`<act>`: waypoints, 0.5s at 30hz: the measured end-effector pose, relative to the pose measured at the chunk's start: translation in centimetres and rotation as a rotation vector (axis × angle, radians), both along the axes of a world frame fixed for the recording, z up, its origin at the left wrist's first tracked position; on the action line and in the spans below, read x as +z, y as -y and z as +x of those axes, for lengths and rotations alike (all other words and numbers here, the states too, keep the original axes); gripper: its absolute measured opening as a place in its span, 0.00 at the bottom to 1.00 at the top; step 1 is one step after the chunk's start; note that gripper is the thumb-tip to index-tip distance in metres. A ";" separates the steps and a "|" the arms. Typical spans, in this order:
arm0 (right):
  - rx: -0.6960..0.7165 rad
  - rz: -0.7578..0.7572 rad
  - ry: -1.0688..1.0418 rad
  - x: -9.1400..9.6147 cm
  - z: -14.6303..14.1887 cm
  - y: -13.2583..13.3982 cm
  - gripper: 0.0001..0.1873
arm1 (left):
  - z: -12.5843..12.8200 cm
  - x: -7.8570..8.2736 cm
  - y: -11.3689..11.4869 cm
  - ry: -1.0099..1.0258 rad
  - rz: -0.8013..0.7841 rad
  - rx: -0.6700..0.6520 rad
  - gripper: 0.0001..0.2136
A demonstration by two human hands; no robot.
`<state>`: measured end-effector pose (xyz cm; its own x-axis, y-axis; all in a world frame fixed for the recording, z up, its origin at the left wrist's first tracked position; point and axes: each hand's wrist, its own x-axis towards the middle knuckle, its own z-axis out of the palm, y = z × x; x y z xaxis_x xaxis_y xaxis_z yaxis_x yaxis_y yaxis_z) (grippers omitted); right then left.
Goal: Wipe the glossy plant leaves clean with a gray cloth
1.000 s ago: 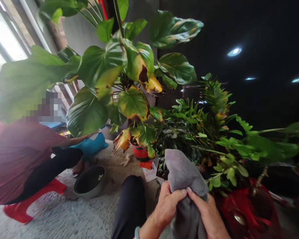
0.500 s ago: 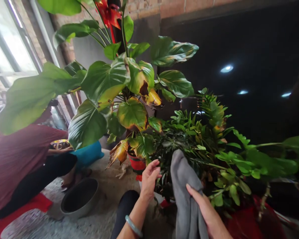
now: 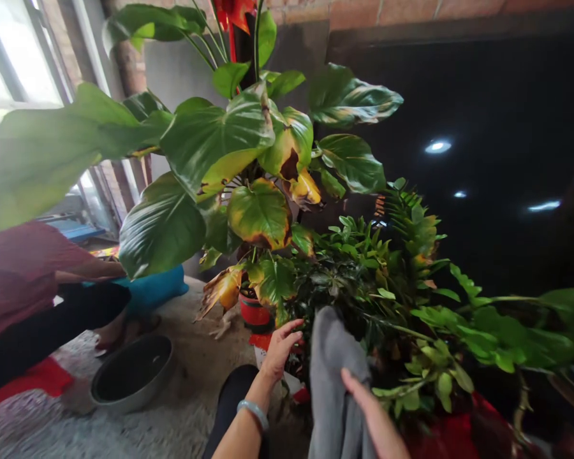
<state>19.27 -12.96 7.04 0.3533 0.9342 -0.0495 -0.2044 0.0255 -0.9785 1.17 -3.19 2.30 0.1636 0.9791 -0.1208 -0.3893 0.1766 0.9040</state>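
A limp grey cloth [image 3: 335,370] hangs in long folds from my right hand [image 3: 375,417], whose thumb presses on its front; the other fingers are hidden behind it. My left hand [image 3: 280,350] is raised just left of the cloth, apart from it, with fingers curved, spaced and holding nothing. Right behind both hands grows a dense dark-leaved plant [image 3: 332,280]. Above it spreads a tall potted plant [image 3: 242,134] with broad leaves, several of them yellow and brown at the edges. Its red pot [image 3: 254,313] stands beyond my left hand.
At the left, a person in a dark red top [image 3: 26,274] sits on a red stool [image 3: 33,382] beside a blue bag [image 3: 157,290]. A grey basin [image 3: 132,373] rests on the concrete floor. Leafy stems [image 3: 497,319] reach out at the right, before a glossy black panel [image 3: 488,95].
The view has shifted, so the plants sit a little differently in it. The cloth and both hands appear slightly lower and further left. The seated person's arm has moved toward the blue bag.
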 end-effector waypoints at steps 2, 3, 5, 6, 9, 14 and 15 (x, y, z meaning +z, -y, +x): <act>-0.013 -0.025 0.017 -0.5 -0.3 1.4 0.17 | -0.2 0.1 0.2 0.045 0.019 -0.061 0.18; -0.020 -0.030 0.018 -0.4 0.0 2.0 0.16 | -0.3 0.1 0.3 0.059 0.021 -0.088 0.18; -0.042 -0.034 0.022 0.9 1.3 2.4 0.17 | -0.5 -0.1 0.6 0.068 0.004 -0.133 0.20; -0.065 -0.036 0.017 1.9 2.0 2.2 0.18 | -0.5 -0.1 0.7 0.065 -0.013 -0.151 0.21; -0.191 -0.053 -0.053 4.8 3.5 0.7 0.25 | -0.3 -0.3 0.9 0.057 -0.031 -0.176 0.23; -0.023 -0.255 -0.150 2.5 -0.7 -0.1 0.25 | 0.2 -0.9 0.7 0.066 -0.062 -0.173 0.23; 0.070 -0.283 -0.131 1.3 -2.2 0.6 0.23 | 0.0 -1.2 0.8 0.079 -0.073 -0.156 0.22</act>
